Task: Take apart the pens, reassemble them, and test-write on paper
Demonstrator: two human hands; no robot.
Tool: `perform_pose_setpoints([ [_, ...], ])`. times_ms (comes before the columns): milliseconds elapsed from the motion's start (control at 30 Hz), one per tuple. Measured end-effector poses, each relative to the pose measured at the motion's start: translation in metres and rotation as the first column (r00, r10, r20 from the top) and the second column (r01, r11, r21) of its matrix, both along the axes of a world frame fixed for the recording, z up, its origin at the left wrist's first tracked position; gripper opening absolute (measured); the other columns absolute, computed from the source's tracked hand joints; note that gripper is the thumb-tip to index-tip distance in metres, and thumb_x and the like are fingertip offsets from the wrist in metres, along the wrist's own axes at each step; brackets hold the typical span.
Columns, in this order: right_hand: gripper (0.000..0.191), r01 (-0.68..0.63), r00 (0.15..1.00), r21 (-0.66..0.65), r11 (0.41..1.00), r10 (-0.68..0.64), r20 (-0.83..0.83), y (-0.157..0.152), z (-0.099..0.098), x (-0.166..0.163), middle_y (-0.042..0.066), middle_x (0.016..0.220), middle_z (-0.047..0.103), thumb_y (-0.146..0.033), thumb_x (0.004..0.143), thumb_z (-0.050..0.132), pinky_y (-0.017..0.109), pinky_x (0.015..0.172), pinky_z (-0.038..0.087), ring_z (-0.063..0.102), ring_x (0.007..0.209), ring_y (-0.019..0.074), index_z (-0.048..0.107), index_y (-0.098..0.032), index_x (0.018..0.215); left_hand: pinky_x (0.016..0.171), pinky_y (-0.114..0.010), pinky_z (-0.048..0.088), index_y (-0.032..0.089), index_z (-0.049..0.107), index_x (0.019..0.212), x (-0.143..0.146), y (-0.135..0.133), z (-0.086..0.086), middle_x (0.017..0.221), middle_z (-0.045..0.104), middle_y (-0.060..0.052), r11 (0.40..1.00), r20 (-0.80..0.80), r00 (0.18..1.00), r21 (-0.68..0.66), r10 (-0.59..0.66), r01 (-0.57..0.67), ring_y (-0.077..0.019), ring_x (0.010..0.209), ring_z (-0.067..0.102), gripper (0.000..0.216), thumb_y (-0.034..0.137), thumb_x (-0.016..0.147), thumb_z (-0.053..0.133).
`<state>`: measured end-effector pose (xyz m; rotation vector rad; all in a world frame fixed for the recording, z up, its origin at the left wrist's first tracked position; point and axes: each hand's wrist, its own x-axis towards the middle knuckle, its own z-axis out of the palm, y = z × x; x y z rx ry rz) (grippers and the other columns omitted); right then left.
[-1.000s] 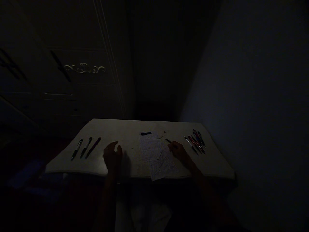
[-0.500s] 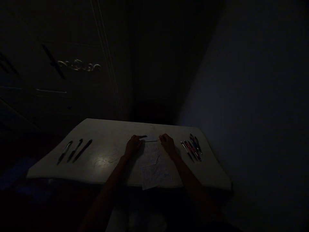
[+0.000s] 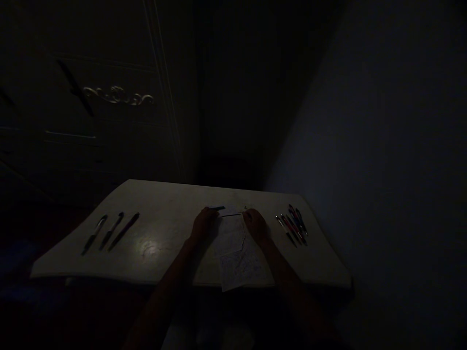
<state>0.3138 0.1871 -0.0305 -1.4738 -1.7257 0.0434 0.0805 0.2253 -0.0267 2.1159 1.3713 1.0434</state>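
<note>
My left hand (image 3: 204, 224) is closed, with a short dark pen barrel (image 3: 219, 208) sticking out of its fingers to the right. A thin dark pen refill (image 3: 230, 215) runs level between my two hands. My right hand (image 3: 256, 225) pinches toward the refill's right end, its fingertips hard to make out in the dim light. Just beyond those fingertips is a tiny dark piece (image 3: 245, 208), too small to name. Under and below the hands lie creased sheets of printed paper (image 3: 239, 267).
Several pens (image 3: 290, 228) lie bunched at the right of the pale table (image 3: 164, 204). Three dark pens (image 3: 113, 233) lie side by side at the left. A cabinet with a scroll ornament (image 3: 118, 95) stands at the back left; a wall (image 3: 383, 146) rises on the right.
The view has shifted slightly. My hands have dropped a little closer to me, still with the refill between them. The tiny dark piece now shows beyond my right fingertips.
</note>
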Motion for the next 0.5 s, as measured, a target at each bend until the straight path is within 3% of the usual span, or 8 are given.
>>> perform_pose_setpoints([
  [133,0.023,-0.021,0.995,0.039,0.999,0.017,0.103,-0.005,0.003,-0.001,0.007,0.081,0.061,-0.031,0.096,0.045,0.031,0.075,0.044,0.056,0.079,0.0192,0.060,-0.019,0.082,0.072,-0.029,0.047,0.017,0.067,0.088,-0.010,-0.001,0.005,0.086,0.067,-0.007,0.998,0.255,0.967,-0.061,0.017,-0.002,-0.0189,0.079,0.061,0.027,0.039,0.088,0.053],
  [233,0.018,-0.006,0.981,0.067,0.998,-0.007,0.193,-0.006,0.003,-0.002,0.010,0.096,0.062,-0.030,0.093,0.052,0.035,0.085,0.044,0.056,0.094,0.0225,0.065,-0.018,0.095,0.069,-0.028,0.047,0.017,0.067,0.089,-0.017,-0.008,0.011,0.083,0.068,-0.005,0.990,0.378,0.925,-0.139,0.023,0.032,-0.0183,0.077,0.063,0.033,0.046,0.088,0.052],
  [333,0.019,0.028,0.965,0.074,0.997,-0.047,0.259,-0.005,-0.001,-0.003,0.012,0.114,0.059,-0.030,0.090,0.058,0.040,0.092,0.042,0.053,0.107,0.0254,0.069,-0.020,0.102,0.066,-0.026,0.047,0.017,0.067,0.093,-0.022,-0.013,0.012,0.086,0.069,-0.005,0.985,0.445,0.893,-0.173,0.063,0.016,-0.0172,0.075,0.062,0.034,0.047,0.087,0.054],
  [500,0.018,-0.011,0.932,0.005,1.000,0.008,0.361,-0.004,-0.005,-0.005,0.011,0.127,0.055,-0.026,0.090,0.059,0.044,0.095,0.039,0.049,0.116,0.0270,0.071,-0.023,0.103,0.062,-0.026,0.047,0.018,0.068,0.095,-0.028,-0.012,0.006,0.086,0.069,-0.004,0.989,0.463,0.884,-0.145,0.061,0.008,-0.0154,0.068,0.060,0.033,0.047,0.081,0.062],
])
